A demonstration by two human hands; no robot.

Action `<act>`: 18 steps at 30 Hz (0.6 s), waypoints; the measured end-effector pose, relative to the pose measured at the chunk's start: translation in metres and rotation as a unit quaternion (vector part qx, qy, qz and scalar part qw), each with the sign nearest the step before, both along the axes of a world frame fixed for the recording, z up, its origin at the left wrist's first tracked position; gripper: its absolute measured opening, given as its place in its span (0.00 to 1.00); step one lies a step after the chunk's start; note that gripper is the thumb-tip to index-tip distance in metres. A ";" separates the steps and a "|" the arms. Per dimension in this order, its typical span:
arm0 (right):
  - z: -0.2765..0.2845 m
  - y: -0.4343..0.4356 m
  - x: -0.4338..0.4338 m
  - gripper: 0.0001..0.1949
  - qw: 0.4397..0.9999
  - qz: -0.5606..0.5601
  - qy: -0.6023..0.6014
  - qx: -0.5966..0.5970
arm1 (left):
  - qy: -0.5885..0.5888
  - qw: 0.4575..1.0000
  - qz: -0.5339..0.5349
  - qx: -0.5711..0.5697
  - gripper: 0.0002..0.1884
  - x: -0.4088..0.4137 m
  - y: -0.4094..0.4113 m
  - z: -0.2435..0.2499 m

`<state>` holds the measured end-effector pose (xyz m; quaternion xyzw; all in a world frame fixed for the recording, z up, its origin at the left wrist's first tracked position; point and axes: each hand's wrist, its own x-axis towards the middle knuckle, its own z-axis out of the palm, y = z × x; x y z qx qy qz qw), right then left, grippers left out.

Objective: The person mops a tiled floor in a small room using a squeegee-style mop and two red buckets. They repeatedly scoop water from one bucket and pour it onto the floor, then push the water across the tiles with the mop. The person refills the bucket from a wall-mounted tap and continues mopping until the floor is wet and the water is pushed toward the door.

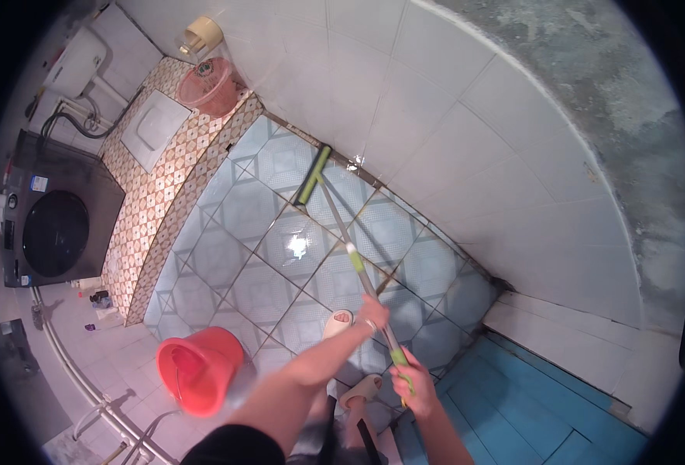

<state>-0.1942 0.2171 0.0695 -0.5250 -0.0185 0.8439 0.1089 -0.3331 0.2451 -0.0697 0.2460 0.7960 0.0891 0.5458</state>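
Note:
A floor squeegee [314, 175] with a green and black head and a long grey pole lies across the view, its head on wet blue floor tiles [278, 232] close to the white tiled wall. My left hand [375, 313] is closed around the middle of the pole. Lower down, my right hand [412, 381] grips the green handle end. The pole casts a thin shadow on the tiles to its right. My feet, in light slippers [361, 390], stand beside and below the pole.
A red bucket [226, 354] with a red item inside stands at the lower left. A patterned tiled step [191, 151] holds a squat toilet [153, 131], a pink basket [209, 93] and a dark washing machine [63, 221]. Blue flooring [505, 401] lies at the lower right.

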 end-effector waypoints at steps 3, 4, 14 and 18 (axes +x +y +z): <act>0.020 -0.035 0.063 0.24 0.998 -0.049 -0.035 -0.027 | -0.038 0.999 -0.010 -0.017 0.23 0.065 -0.024 0.033; 0.030 -0.047 0.077 0.26 0.997 -0.059 -0.050 -0.025 | -0.047 0.998 -0.009 -0.027 0.23 0.084 -0.034 0.035; 0.076 -0.153 0.259 0.29 0.976 -0.175 -0.122 -0.036 | -0.173 0.979 -0.086 -0.065 0.24 0.285 -0.105 0.081; 0.092 -0.172 0.305 0.29 0.973 -0.153 -0.173 -0.013 | -0.150 0.982 -0.114 -0.007 0.25 0.370 -0.148 0.030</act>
